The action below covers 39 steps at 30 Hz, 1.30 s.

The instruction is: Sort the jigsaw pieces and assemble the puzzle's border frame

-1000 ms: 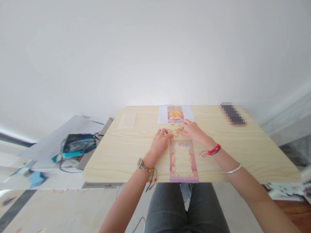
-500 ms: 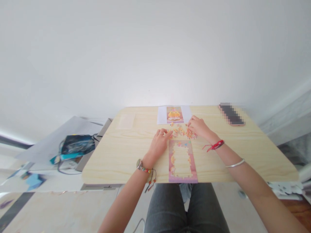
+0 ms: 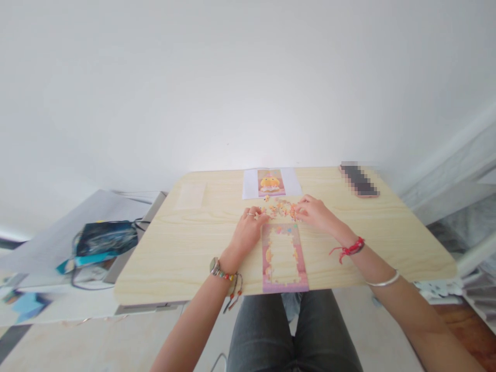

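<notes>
Two hands are at work over a loose heap of small pieces (image 3: 279,208) lying on the table (image 3: 186,248), between the picture card (image 3: 270,183) at the far edge and the pink frame (image 3: 283,257) nearer the body. The left hand (image 3: 247,231) rests at the heap's left side, fingers curled down onto the table; whether a piece is pinched under them cannot be told. The right hand (image 3: 315,212) lies at the heap's right side, fingers stretched flat toward the pieces, its grip loose and apparently empty, though the fingertips are too small to read surely. The frame's border appears filled, and its pale middle is bare.

The sorting in hand is judged best done with the heap spread thin, so that each piece lies face up and apart from its neighbours. Pieces should be slid with flat fingertips, not swept, lest any be pushed over the table edge or under the frame. The frame is best left untouched while the pieces are sifted; a nudge from a wrist or from the bracelet cords (image 3: 231,294) could loosen the border. The card should be kept in plain sight for matching colours. A single piece should be lifted by a light pinch of thumb and forefinger only once its place has been picked out.

A phone (image 3: 358,180) lies well apart at the far right corner.
</notes>
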Available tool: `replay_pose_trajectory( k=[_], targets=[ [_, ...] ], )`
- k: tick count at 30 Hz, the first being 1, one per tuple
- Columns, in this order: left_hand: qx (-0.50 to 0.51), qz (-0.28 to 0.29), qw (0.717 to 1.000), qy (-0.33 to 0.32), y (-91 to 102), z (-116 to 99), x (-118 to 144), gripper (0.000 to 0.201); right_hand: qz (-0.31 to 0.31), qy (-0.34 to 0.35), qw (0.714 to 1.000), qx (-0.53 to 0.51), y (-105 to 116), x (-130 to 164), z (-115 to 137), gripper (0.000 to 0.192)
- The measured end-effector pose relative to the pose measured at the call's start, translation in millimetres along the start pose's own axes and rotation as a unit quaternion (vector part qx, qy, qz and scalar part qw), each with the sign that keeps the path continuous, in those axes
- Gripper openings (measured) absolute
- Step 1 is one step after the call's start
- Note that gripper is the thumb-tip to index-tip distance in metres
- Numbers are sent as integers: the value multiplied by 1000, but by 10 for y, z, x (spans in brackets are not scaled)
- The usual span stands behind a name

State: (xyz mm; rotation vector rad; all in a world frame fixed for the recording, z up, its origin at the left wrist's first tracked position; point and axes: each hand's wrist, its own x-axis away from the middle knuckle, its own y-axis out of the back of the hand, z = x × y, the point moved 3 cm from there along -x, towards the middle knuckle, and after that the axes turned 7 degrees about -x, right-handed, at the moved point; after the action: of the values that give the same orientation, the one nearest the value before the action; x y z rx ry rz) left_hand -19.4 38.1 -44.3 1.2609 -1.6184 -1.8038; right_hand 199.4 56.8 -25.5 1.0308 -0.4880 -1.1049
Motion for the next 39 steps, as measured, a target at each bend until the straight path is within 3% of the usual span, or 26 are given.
replay_pose_trajectory(
  k=[9, 15, 29, 35, 39],
  targets=[
    [-18, -9, 1000, 3, -4, 33, 14, 40, -10, 6, 997, 82, -220, -208, 263, 12],
    [-25, -19, 1000, 4, -31, 60, 7, 45, 2, 24, 991, 129, -259, -226, 305, 12],
    [-25, -6, 999, 24, -26, 63, 6, 45, 52, 38, 995, 72, -253, -271, 361, 12],
    [-17, -14, 999, 30, -35, 76, 13, 47, 16, -15, 996, 88, -294, -497, 385, 14],
    [-14, -17, 999, 34, -23, 75, 16, 46, 26, 3, 993, 112, -378, -585, 416, 13]
  ],
)
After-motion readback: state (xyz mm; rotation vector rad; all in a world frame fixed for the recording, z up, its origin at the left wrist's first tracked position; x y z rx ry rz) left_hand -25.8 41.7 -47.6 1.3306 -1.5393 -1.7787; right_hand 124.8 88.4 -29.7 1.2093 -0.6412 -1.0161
